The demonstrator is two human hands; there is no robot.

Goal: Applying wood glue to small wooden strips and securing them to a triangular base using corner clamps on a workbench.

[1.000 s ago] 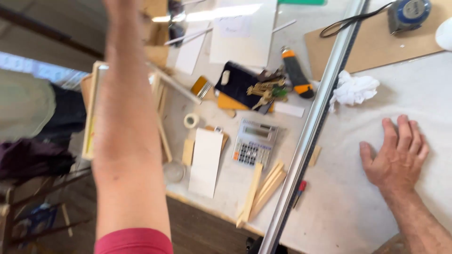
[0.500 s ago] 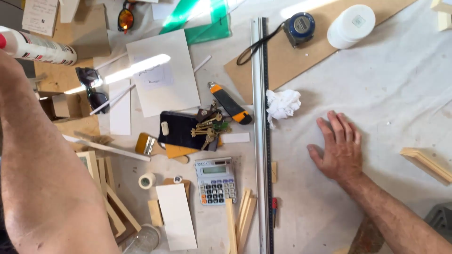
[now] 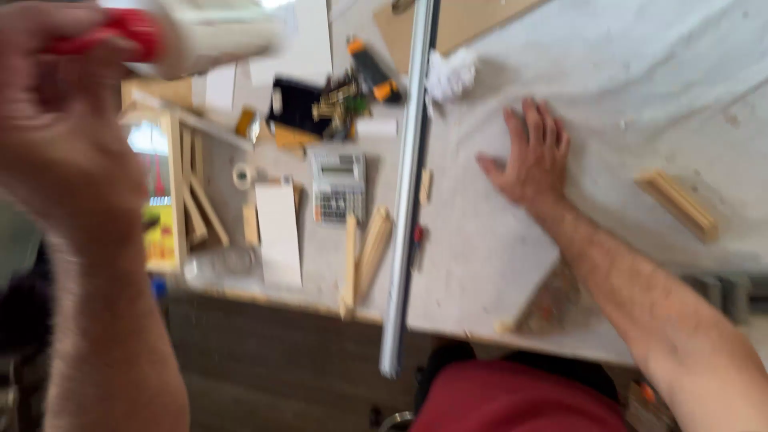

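Fingers [image 3: 544,128] of the right hand [image 3: 532,160] lie spread and flat on the pale cloth [image 3: 624,72] that covers the table [image 3: 448,320], the palm pressing down as if to steady the sheet or brace the person leaning over it; they grip nothing. Close to the camera and badly blurred, the left hand [image 3: 68,120] is raised well above the table with its fingers curled around a white tube with a red cap [image 3: 172,32], held sideways across the top of the frame; the grip looks firm enough to carry it, though the blur hides the fingertips. Just left of the right hand, a long metal straightedge [image 3: 410,184] runs from the far side of the table past its near edge, lying along the border of the cloth. A crumpled white tissue [image 3: 450,76] sits beside it near the top, and a bundle of short wooden strips [image 3: 678,204] rests on the cloth well to the right of the hand. Left of the straightedge the table is crowded: a grey calculator [image 3: 338,186], an orange and black utility knife [image 3: 370,70], a black pouch with keys [image 3: 308,104], a small roll of tape [image 3: 242,174], a white card [image 3: 278,232] and more wooden strips [image 3: 364,252] near the table's edge.
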